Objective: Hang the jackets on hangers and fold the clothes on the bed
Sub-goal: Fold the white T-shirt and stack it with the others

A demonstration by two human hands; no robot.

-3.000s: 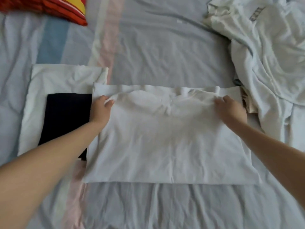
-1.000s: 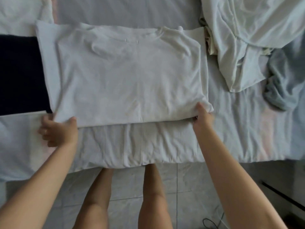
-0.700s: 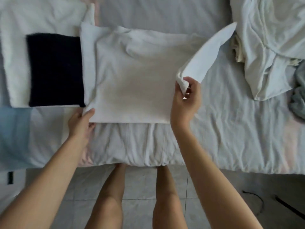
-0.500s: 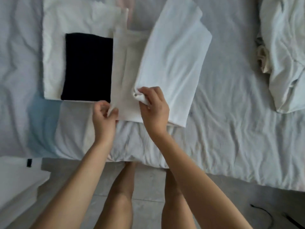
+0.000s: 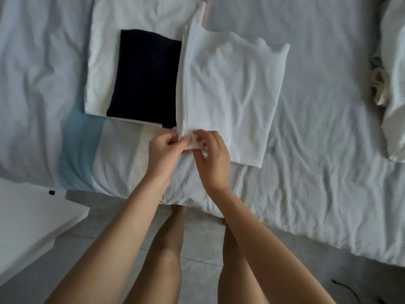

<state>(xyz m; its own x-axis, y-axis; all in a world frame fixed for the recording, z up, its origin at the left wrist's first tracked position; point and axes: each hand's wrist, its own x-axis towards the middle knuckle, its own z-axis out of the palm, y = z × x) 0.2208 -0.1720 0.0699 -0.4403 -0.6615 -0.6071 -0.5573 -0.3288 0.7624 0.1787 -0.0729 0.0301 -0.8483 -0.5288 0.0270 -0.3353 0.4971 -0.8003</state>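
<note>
From the head view, I see my two bare forearms reaching forward and converging over the near edge of the bed point(image 5: 328, 194). My left hand point(image 5: 163, 151) has its fingers curled in, thumb and fingertips pinched on the near left corner of the white shirt point(image 5: 228, 88). My right hand point(image 5: 213, 159) sits just beside it, touching the same corner, fingers bent down and closed over the bunched layers of cloth, palm facing down.

The bed carries a wrinkled pale grey-white sheet with a light blue band point(image 5: 79, 150) running toward its near edge on the left. Below the mattress edge lies a grey tiled floor point(image 5: 197, 249), my bare legs standing on it. A white flat surface point(image 5: 28, 220) juts in at the lower left; what it is I cannot tell.

The white shirt lies folded in half into a tall panel, its doubled edges stacked along its left side, its surface softly creased. Just left of it, touching, a folded dark garment point(image 5: 146, 77) rests on a folded white garment point(image 5: 105, 62). A heap of unfolded pale clothes point(image 5: 394, 84) sits well apart at the right edge.
</note>
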